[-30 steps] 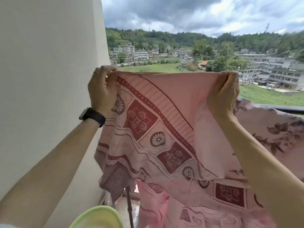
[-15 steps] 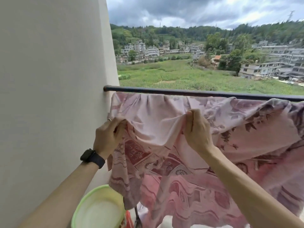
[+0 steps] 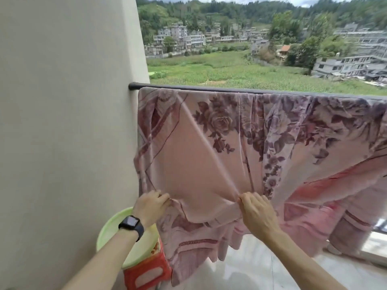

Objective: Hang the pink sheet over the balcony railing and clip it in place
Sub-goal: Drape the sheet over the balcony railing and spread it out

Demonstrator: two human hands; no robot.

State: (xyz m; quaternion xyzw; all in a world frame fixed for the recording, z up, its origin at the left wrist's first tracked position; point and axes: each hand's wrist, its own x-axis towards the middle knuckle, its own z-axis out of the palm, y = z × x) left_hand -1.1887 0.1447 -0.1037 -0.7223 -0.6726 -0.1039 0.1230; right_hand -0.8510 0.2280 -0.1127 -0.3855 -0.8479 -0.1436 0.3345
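wall (image 3: 62,122): fills the whole 9 o'clock side, and the rail butts straight into it.
basin and stool: a green basin (image 3: 113,227) sits on a red stool (image 3: 146,271) down at 7 o'clock, just beside the sheet's hanging corner.
left hand (image 3: 149,208): at 7 o'clock, pinching the sheet's lower fold, with a watch (image 3: 132,223) on the wrist.
pink sheet (image 3: 209,143): already draped over the railing (image 3: 134,86), which runs from 10 o'clock to 3 o'clock. It hangs on my side, bunched and wrinkly out toward 3 o'clock.
right hand (image 3: 256,212): at 5 o'clock, clamped on the same fold, well apart from the left, with the cloth pulled taut between them.
step: I'd say the hanging is basically done and I'm tugging the near end flat.
next: clipping, I reckon. I can't see any clips from here, so one hand has to let go and find some, then pin the sheet up at the rail near 11 o'clock.
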